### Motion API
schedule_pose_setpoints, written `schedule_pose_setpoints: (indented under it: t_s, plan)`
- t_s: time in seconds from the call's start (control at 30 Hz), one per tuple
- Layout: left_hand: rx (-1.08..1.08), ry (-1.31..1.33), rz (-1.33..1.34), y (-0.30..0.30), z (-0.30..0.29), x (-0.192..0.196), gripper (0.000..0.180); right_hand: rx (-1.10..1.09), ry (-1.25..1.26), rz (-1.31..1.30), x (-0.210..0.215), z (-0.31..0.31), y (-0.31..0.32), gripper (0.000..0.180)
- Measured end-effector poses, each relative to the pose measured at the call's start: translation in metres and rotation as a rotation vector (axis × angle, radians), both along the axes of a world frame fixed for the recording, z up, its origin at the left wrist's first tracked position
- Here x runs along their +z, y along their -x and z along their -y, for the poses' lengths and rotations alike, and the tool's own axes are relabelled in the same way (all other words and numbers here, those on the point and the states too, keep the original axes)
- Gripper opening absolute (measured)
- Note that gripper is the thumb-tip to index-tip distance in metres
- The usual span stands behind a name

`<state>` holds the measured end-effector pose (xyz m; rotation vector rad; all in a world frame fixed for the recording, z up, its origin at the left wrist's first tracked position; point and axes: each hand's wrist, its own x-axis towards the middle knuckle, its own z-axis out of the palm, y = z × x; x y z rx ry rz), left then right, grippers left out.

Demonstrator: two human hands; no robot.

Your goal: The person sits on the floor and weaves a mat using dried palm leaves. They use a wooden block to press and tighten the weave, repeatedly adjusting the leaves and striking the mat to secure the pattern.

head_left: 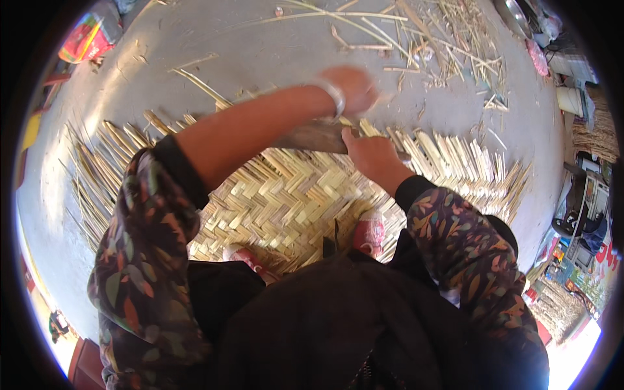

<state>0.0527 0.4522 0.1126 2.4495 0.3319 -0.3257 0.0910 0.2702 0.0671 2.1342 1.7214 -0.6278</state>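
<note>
Fabric, black (325, 312), covers the person's lap nearest the camera; on either side of it come dark sleeves patterned with leaves in orange, green and pale tones, each ending in a black cuff (416, 190); just past the lap show two red shoes (370, 235), set apart on the near part of a woven mat (286, 188); the mat lies on the floor before the person, its pale yellow strips plaited in a zigzag, with unwoven ends fanning out to the left, to the right and along the far side.

Over the far part of the mat, a dark wooden piece (315, 138) lies crosswise; the right hand (377, 159) grips it near its right end, fingers closed and the thumb along the wood; whether the wood touches the strips cannot be told; the left forearm crosses above it, and the left hand (351, 90), with a pale bracelet (335, 97) at the wrist, is just beyond the wood, too blurred to tell whether it is open or closed.

Farther out, grey floor (214, 39) carries scattered loose strips (455, 45); a red and yellow bag (91, 36) sits at far left; a white bucket (570, 102) and bundled stalks (597, 123) stand at far right.
</note>
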Motion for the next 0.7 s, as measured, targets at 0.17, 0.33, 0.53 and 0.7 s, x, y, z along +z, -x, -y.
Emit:
schedule_pose_setpoints:
  t_s: [0.17, 0.33, 0.53, 0.7]
  plan:
    - [-0.072, -0.672, 0.508, -0.014, -0.097, 0.024, 0.050, -0.028, -0.023, -0.042, 0.017, -0.005, 0.004, 0.029]
    - [-0.124, -0.509, 0.327, 0.063, -0.081, -0.067, 0.044, -0.174, -0.055, -0.172, 0.056, 0.005, 0.015, 0.022]
    - [-0.142, 0.014, -0.201, 0.071, -0.046, -0.090, 0.036, -0.233, 0.023, -0.298, 0.058, 0.013, 0.045, 0.023]
    - [0.030, -0.114, -0.321, 0.060, -0.026, -0.091, 0.036, -0.292, 0.028, -0.304, 0.057, 0.016, 0.051, 0.022]
